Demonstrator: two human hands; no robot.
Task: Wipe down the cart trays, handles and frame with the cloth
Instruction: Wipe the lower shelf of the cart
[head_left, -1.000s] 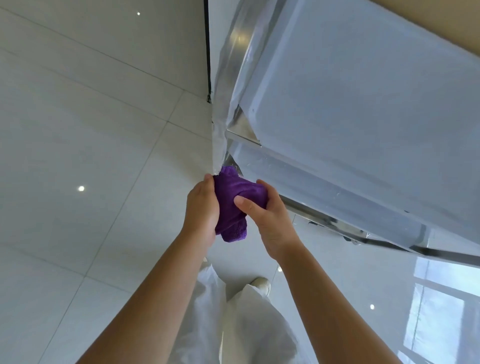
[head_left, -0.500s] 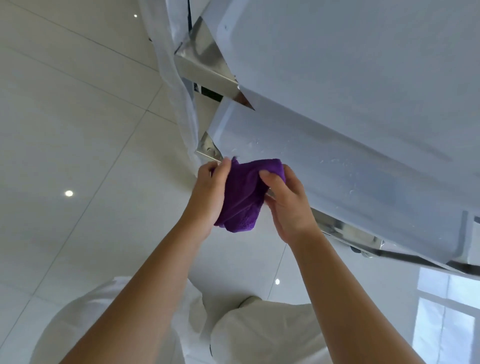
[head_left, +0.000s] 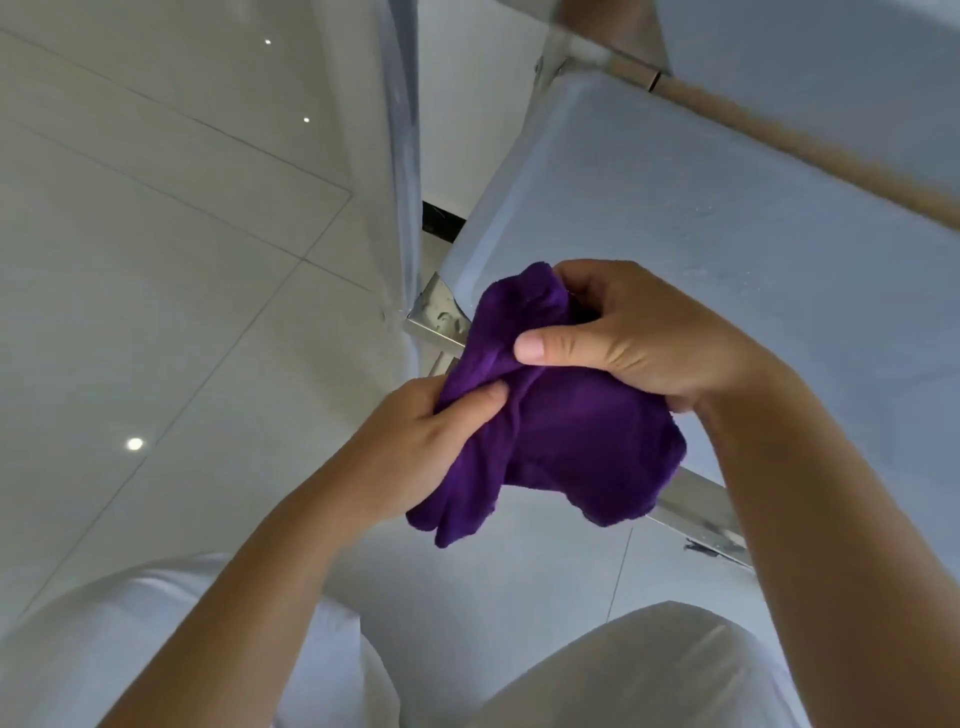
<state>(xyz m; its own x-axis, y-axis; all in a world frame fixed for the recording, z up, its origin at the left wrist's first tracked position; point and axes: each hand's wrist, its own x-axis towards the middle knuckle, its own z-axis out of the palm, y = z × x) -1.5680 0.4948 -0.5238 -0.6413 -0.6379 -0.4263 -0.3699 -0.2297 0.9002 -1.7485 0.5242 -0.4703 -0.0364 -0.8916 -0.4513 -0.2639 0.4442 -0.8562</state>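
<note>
A purple cloth (head_left: 566, 441) is bunched between both my hands over the near left corner of a cart tray (head_left: 727, 249). My left hand (head_left: 421, 447) pinches its lower left fold, thumb on top. My right hand (head_left: 623, 338) grips its upper part, thumb pressed across the fabric. The tray is pale grey with a shiny metal frame rail (head_left: 696, 504) along its near edge and a bright corner bracket (head_left: 439, 317). A blurred upright post (head_left: 405, 171) of the cart rises at the tray's left corner. A tan handle bar (head_left: 779, 135) runs along the far side.
Glossy white floor tiles (head_left: 156, 260) spread to the left, with ceiling lights reflected in them. My white-trousered knees (head_left: 649, 670) fill the bottom of the view, close under the cart. A dark gap (head_left: 441, 221) shows behind the post.
The view has moved in closer to the lower tray's corner. The cloth has opened out wider between my hands, and my right hand has shifted up onto its top.
</note>
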